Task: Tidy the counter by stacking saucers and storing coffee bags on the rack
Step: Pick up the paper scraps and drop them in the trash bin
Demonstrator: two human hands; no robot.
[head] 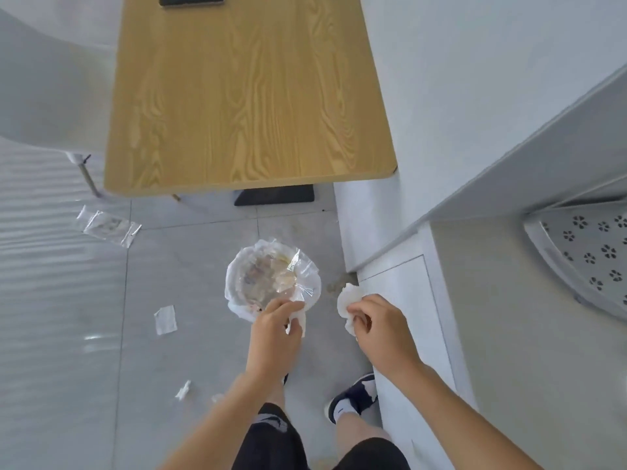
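Note:
I look down at the floor, where a small bin lined with a clear plastic bag stands full of wrappers. My left hand hovers over the bin's near rim, pinching a white crumpled tissue. To the right of the bin, my right hand is closed on another white crumpled tissue. No saucers or coffee bags are in view.
A wooden table stands beyond the bin, a dark object at its far edge. A white counter and a perforated metal rack shelf are at right. Clear wrappers and paper scraps litter the grey floor.

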